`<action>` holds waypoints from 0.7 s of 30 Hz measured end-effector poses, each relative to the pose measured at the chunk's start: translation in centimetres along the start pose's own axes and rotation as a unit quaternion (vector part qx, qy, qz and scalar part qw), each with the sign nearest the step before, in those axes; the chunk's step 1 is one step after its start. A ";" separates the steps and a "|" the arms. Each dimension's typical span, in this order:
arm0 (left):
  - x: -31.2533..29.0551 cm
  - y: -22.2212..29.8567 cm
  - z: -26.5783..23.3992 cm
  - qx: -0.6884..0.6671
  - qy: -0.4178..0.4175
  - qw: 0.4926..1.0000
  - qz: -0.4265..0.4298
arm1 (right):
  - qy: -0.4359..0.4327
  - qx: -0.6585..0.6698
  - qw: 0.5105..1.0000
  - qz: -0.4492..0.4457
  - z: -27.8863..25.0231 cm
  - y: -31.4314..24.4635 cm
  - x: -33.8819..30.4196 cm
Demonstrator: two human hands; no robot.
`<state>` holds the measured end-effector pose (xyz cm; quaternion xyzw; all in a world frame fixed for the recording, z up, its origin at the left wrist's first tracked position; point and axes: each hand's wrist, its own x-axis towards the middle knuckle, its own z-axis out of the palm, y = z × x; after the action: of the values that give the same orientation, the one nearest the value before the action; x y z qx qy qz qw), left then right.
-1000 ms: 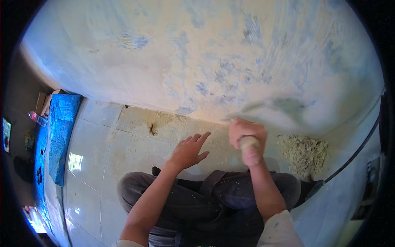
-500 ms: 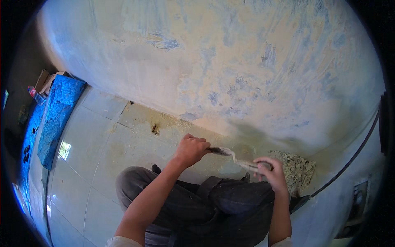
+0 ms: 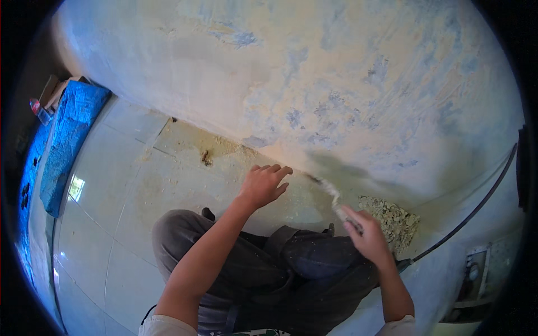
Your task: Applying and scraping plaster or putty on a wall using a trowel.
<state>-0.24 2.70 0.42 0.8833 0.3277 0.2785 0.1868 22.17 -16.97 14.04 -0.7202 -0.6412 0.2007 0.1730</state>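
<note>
My right hand [image 3: 367,235] grips the handle of a narrow trowel [image 3: 335,196] with a bent neck, caked in pale plaster. Its dark blade tip points up and left toward the foot of the wall [image 3: 336,106]. Just left of the tip, my left hand [image 3: 264,185] hovers with fingers apart and nothing in it. Patches of blue and cream show on the wall, its coating scraped off in places. Beside my right hand, a heap of pale flakes and scrapings [image 3: 397,221] lies against the wall.
Glossy tiles [image 3: 129,224] cover the floor, with crumbs and a small brown piece of debris [image 3: 207,157] by the wall. At the left lie a folded blue sheet [image 3: 75,120] and a plastic bottle [image 3: 40,112]. A dark cable [image 3: 476,218] curves along the right.
My left hand has come off the blade end of the trowel and its fingers have opened. The trowel has tilted, its tip now higher toward the wall. The view has shifted slightly.
</note>
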 end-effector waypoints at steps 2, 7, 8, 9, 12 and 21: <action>-0.4 0.0 -0.1 -0.008 -0.070 0.997 -0.026 | 0.019 -0.072 0.997 0.014 -1.3 -0.8 0.3; -0.9 0.6 0.1 0.017 -0.204 0.979 0.013 | 0.110 -0.161 0.981 0.013 -2.0 -2.4 3.0; -0.9 0.7 0.0 0.014 -0.193 0.981 0.016 | 0.113 -0.184 0.976 0.033 -1.6 -2.6 3.8; -1.0 0.8 0.0 0.014 -0.210 0.977 0.018 | 0.124 -0.178 0.976 0.002 -1.0 -2.8 4.5; -1.3 0.7 -0.2 0.003 -0.241 0.970 0.021 | 0.086 -0.224 0.971 0.011 0.5 -3.4 5.8; -1.2 1.4 -0.9 -0.023 -0.290 0.956 0.031 | 0.070 -0.281 0.957 -0.037 -0.2 -6.5 5.8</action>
<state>-0.87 1.01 1.39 0.9313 0.2256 0.0238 0.2850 17.32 -10.44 17.11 -0.7280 -0.6839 -0.0445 0.0153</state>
